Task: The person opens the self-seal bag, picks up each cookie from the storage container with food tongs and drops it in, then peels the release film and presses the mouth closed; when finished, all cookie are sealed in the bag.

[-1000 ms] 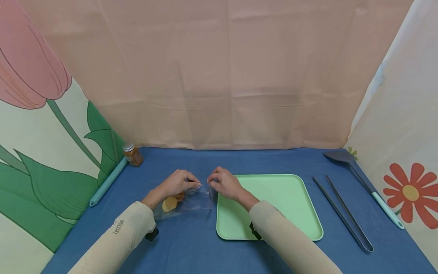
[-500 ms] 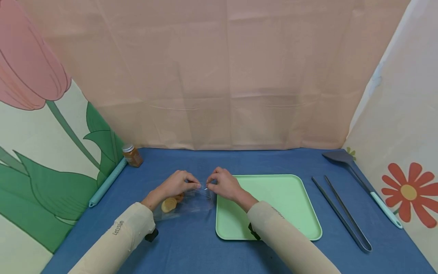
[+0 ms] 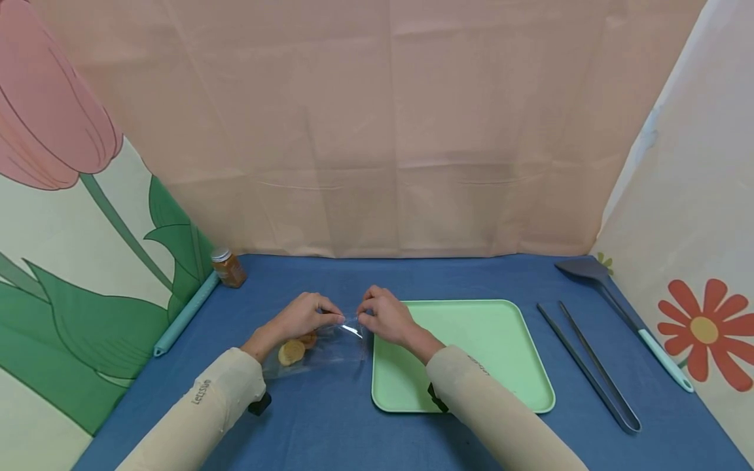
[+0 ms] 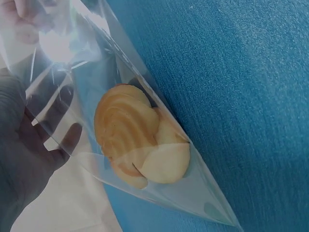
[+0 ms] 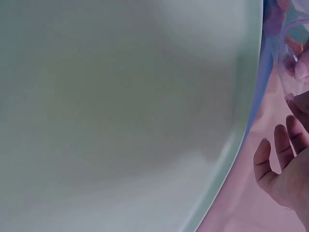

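Left of the green tray's point(image 3: 465, 366) left edge, the clear plastic bag point(image 3: 336, 356) should handle light, limp and slippery; the swirl-ridged cookies point(image 4: 125, 121) inside are probably crumbly, so the film's edge seems the safer hold. The cookies lie below the left hand point(image 3: 306, 314), on its wrist side. Farther off, that hand's fingertips pinch film; the right hand point(image 3: 387, 316) pinches it just beside, spare fingers loosely curved. A silver-lidded jar point(image 3: 229, 267) stands near the worktop's point(image 3: 330, 432) far left corner.
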Action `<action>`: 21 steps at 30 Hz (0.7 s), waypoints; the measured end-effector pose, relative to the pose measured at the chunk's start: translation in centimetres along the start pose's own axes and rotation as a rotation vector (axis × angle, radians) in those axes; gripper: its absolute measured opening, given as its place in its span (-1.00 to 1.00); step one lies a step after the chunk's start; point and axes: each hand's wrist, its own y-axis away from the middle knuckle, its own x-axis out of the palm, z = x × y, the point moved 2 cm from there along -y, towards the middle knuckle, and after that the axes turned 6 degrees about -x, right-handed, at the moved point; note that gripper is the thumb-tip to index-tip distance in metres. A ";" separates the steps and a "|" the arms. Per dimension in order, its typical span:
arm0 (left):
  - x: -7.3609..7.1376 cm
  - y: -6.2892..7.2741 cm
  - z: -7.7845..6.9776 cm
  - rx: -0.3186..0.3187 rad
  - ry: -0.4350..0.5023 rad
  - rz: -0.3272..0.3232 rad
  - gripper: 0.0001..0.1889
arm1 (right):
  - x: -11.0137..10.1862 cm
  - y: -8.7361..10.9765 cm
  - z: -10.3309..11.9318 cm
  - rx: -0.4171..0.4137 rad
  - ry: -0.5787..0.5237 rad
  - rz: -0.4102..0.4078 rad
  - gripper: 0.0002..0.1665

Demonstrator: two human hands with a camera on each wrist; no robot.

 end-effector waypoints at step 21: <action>-0.1 -0.1 0.0 0.025 -0.021 0.002 -0.77 | -0.3 -0.2 0.1 -0.002 0.061 -0.029 -0.75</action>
